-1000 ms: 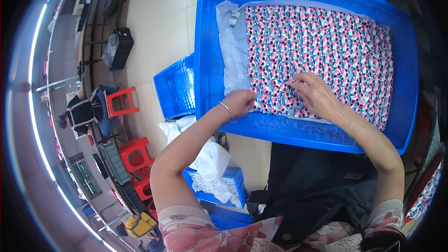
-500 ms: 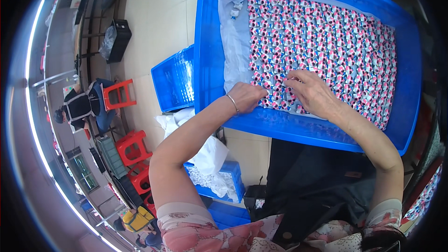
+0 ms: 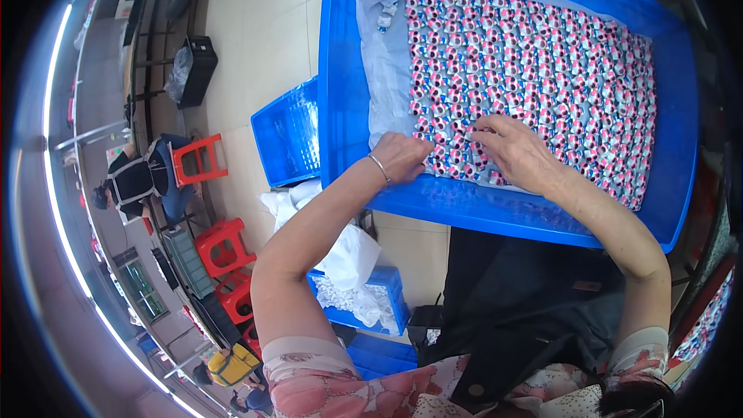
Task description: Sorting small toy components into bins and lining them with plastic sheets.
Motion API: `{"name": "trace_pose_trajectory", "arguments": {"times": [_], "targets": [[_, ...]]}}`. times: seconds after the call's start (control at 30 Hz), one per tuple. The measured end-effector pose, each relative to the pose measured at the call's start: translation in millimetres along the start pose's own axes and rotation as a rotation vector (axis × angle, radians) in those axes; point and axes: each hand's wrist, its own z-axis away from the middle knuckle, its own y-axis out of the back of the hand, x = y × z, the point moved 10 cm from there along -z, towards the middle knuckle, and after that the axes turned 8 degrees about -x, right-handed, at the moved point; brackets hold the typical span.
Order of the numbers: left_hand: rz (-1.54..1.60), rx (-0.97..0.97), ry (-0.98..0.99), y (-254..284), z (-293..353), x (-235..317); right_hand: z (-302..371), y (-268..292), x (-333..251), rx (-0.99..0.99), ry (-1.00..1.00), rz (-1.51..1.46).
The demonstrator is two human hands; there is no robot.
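Workbench side: A co-worker in a dark top (image 3: 130,184) is seen seated on a red stool (image 3: 200,159), well apart from the tray.
Floor bin: A blue bin (image 3: 285,139) is set on the tiles beside the tray, presumably so that it can be reached easily.
White sheeting: A crumpled white sheet (image 3: 352,259) is draped partly over a blue crate (image 3: 396,302) of white bits, perhaps as a cover.
Big tray: A wide blue tray (image 3: 334,93) is placed close before the wearer, apparently to bring its near rows within reach.
Liner: A pale sheet (image 3: 381,77) is spread beneath the contents, likely as padding.
Left hand: The left hand (image 3: 398,159) is nearly closed, its fingertips lowered to the rows' near left corner; whether a piece is pinched cannot be told.
Right hand: The right hand (image 3: 517,153) is half open and arched, thumb and forefinger drawn close above the near rows; any grip is hidden.
Rows: Small pink, white and blue pieces (image 3: 534,70) are packed in lines across the tray, seemingly to save space.
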Motion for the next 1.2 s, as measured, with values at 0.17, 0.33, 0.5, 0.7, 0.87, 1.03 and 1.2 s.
{"name": "trace_pose_trajectory", "arguments": {"times": [0.17,0.33,0.5,0.7,0.87,1.03,1.2], "targets": [[-0.011,-0.040,-0.005,-1,-3,2,-1,4,1,-0.007,-0.006,-0.010],[0.032,-0.152,0.035,5,9,4,5,2,7,-0.047,-0.022,-0.018],[0.203,-0.013,0.070,21,6,-16,3,-3,4,-0.056,-0.004,-0.031],[0.904,0.483,0.310,7,-10,-83,-60,-19,-11,-0.042,0.103,0.234],[1.260,0.509,0.146,-9,-23,-53,-129,-27,12,-0.048,0.068,0.378],[1.032,0.607,0.362,14,3,-88,-167,-38,40,-0.138,0.016,0.621],[0.823,0.515,0.383,18,17,-83,-179,-39,74,-0.302,-0.099,0.776]]}}
